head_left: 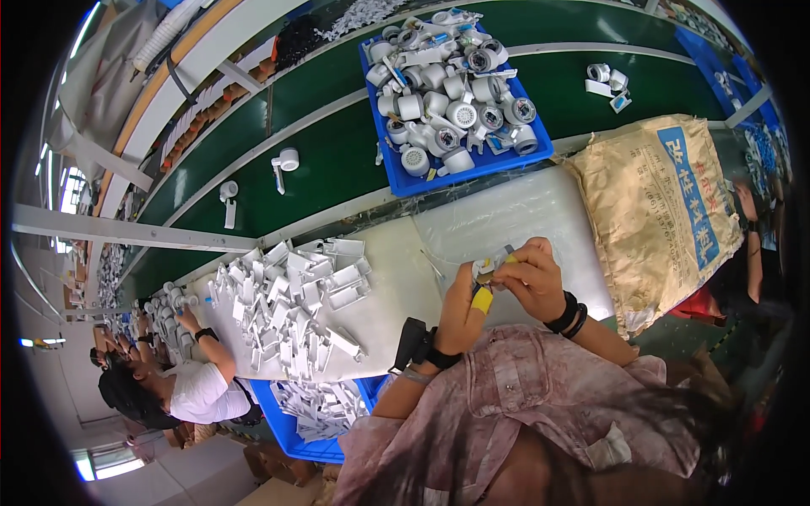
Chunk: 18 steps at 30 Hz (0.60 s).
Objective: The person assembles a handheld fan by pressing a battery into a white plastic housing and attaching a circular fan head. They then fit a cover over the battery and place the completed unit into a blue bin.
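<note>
Fingers (521, 272) of left hand (456, 314) and right hand (538, 277) clamped on small white part (483, 266), over pale bench sheet (515, 209); yellow piece (482, 300) at left fingers, kind unclear. Part probably light, stiff plastic, slick; thin edges maybe fragile. Best grip: outer sides, fingertip pinch.

I see a faded pink, mottled garment (582, 384), with a stitched pocket-like panel (510, 384) on its front. At the right hand (533, 278), I make out two dark bands (571, 316) around the wrist. The left hand's (458, 316) wrist wears a black strap (441, 358) with a blocky black piece (411, 344), plus a greyish band (416, 376).
</note>
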Each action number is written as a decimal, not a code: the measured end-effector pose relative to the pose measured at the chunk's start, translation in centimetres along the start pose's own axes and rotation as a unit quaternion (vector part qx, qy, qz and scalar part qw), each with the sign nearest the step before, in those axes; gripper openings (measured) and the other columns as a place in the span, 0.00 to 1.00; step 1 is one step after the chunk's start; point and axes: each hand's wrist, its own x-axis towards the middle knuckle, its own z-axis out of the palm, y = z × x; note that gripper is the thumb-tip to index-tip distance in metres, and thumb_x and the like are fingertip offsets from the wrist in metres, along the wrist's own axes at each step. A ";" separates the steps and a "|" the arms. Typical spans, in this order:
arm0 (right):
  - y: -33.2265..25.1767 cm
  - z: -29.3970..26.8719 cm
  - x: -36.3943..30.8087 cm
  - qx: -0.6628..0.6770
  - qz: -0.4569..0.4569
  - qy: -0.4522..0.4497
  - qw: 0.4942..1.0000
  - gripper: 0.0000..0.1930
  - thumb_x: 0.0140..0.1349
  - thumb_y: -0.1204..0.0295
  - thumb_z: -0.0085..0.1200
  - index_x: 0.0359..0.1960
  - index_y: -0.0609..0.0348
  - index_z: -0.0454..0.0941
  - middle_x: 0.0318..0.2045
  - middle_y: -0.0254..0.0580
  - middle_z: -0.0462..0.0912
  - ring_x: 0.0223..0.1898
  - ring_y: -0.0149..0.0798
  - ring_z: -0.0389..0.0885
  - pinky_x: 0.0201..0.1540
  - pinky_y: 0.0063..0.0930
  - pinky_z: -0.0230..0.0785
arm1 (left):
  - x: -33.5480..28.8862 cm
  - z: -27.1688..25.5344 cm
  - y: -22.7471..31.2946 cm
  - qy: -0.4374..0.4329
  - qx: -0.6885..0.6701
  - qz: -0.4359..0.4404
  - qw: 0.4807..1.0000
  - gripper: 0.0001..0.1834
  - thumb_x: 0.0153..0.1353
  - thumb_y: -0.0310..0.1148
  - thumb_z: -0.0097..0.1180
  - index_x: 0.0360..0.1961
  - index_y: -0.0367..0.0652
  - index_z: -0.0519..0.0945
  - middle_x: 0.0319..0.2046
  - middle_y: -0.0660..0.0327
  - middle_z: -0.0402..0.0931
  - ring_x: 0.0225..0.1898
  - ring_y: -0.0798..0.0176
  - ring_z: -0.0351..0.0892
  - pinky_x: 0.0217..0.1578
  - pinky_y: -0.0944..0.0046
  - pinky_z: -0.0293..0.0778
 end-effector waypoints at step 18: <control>0.1 0.3 -0.8 0.001 0.025 -0.016 1.000 0.11 0.44 0.79 0.64 0.31 0.53 0.81 0.28 0.35 0.74 0.34 0.40 0.69 0.42 0.34 0.62 | -0.2 0.8 0.0 0.062 -0.016 -0.046 0.997 0.11 0.64 0.25 0.42 0.47 0.36 0.69 0.26 0.63 0.72 0.23 0.73 0.68 0.24 0.72 0.66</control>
